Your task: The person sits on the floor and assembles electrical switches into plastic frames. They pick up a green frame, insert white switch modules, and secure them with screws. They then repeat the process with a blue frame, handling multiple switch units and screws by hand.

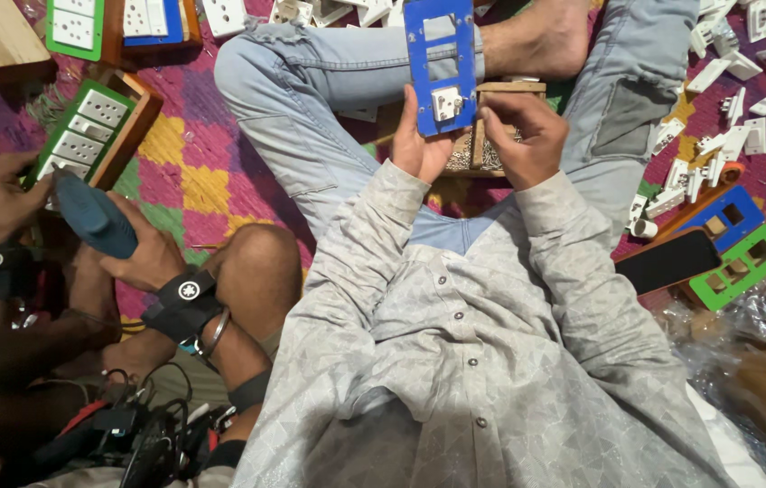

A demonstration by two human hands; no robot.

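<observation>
Grey patterned shirt (482,361) nearest cam. Left hand (419,145) grips blue switch plate (440,54) w/ fingers curled behind; right hand (523,136) fingers pinch white socket module (445,104) at plate's lower end, above wooden box (502,90).

Soft, even light from above, sharp centre, dim corners

The blue plate (440,63) and white parts (744,63) are brightly lit with no harsh glare; shadows gather under the knees and at the lower left, where the cables (144,425) sink into dark. The bottom right corner is blurred, and the wide lens bends the edges
</observation>
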